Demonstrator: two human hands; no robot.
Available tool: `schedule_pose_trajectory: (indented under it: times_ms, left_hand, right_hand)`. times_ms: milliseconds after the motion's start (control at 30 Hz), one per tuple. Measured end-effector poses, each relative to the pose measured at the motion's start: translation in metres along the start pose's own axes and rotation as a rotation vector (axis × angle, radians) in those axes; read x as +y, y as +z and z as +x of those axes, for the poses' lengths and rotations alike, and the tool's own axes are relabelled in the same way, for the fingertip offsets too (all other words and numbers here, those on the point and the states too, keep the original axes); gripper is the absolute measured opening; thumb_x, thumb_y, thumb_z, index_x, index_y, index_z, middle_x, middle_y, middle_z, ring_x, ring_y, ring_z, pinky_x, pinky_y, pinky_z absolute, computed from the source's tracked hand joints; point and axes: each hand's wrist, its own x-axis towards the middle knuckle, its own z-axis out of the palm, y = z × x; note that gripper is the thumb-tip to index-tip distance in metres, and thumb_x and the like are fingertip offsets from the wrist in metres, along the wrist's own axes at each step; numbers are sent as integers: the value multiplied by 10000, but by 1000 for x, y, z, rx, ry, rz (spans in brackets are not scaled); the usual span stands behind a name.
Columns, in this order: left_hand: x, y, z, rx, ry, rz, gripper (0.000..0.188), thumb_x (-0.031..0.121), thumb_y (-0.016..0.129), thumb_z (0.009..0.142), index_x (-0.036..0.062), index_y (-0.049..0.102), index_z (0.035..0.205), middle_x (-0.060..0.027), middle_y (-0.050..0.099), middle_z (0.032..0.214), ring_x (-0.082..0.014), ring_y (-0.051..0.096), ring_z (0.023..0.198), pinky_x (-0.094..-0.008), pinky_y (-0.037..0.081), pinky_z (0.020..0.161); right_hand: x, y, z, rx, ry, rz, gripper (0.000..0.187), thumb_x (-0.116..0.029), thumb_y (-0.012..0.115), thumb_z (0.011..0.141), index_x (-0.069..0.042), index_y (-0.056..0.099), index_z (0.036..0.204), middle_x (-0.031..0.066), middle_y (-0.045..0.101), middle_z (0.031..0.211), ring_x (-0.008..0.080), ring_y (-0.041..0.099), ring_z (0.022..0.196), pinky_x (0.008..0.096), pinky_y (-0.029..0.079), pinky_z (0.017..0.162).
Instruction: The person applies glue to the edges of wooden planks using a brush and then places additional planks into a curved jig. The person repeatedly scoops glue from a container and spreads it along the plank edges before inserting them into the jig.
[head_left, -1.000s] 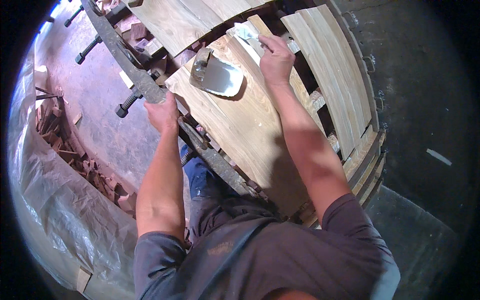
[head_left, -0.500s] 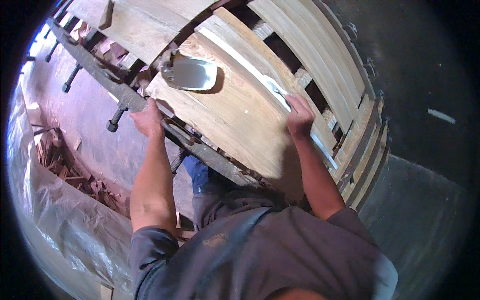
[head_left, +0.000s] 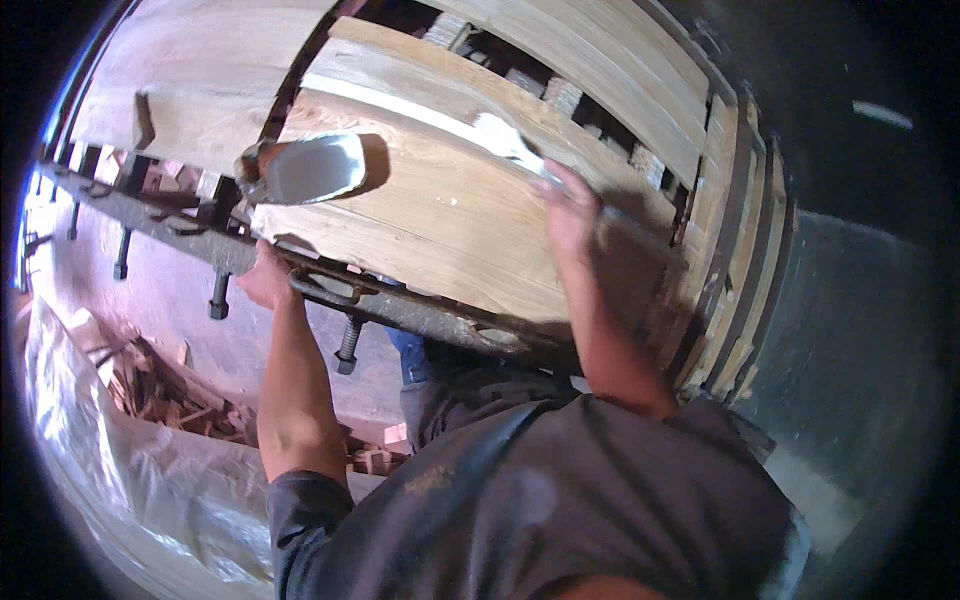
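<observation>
My right hand [head_left: 572, 215] is closed round the handle of a brush [head_left: 502, 138] with a flat head coated in white. The brush head touches the edge of a pale wooden board [head_left: 430, 205], along which a wet white strip [head_left: 385, 100] runs, probably glue. On that board, left of the brush, stands an open container [head_left: 315, 168] with white inside. My left hand [head_left: 266, 277] rests at the near side on a long metal clamp bar [head_left: 420, 313], its fingers curled over the edge and partly hidden.
Threaded bolts [head_left: 219, 295] stick out from the bar toward me. More boards [head_left: 200, 70] lie left and beyond, with dark gaps between. Below left are wood scraps [head_left: 165, 390] and clear plastic sheeting [head_left: 130, 470]. Stacked wooden slats [head_left: 745, 250] stand at the right.
The view has turned and shifted. My right hand has drawn the brush further left along the white strip, nearer the container. My left hand stays on the bar.
</observation>
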Motion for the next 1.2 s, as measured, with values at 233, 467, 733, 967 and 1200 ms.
schedule_pose_trajectory:
  times_ms: [233,467,733,967,1200]
  left_hand:
    - [17,2,-23,-69,-44,-264,517,307,765,718,-121,649,984,-192,699,926,-292,673,819,-408,533,795]
    - [38,-28,-33,-439,-280,-491,377,144,624,851,-24,545,1180,-150,606,1089,-260,618,889,-411,544,691]
    - [55,-16,-106,-259,25,-415,537,-19,630,697,-77,463,1204,-175,583,1106,-283,595,902,-458,527,775]
    - [31,-10,-77,-118,74,-115,422,89,628,753,-105,519,1112,-209,627,1002,-292,620,804,-421,521,731]
    - [35,-13,-87,-151,79,-36,548,104,580,764,-102,481,1262,-235,629,1028,-324,620,833,-437,510,764]
  right_hand:
    - [65,-61,-28,113,419,344,355,89,620,825,63,643,1178,114,688,987,146,660,830,270,536,760]
    - [76,-186,-67,284,511,226,343,-124,578,940,44,604,1238,120,668,1016,187,675,810,308,563,729]
    - [7,-61,-1,54,525,361,220,-98,609,934,-55,695,1132,36,674,856,105,628,663,247,529,549]
    - [72,-107,5,229,153,-340,179,-120,633,906,-86,738,1047,81,724,907,174,680,702,305,558,592]
    - [18,-143,-20,291,410,-673,229,-130,643,883,-205,729,1082,109,722,872,195,698,747,359,534,643]
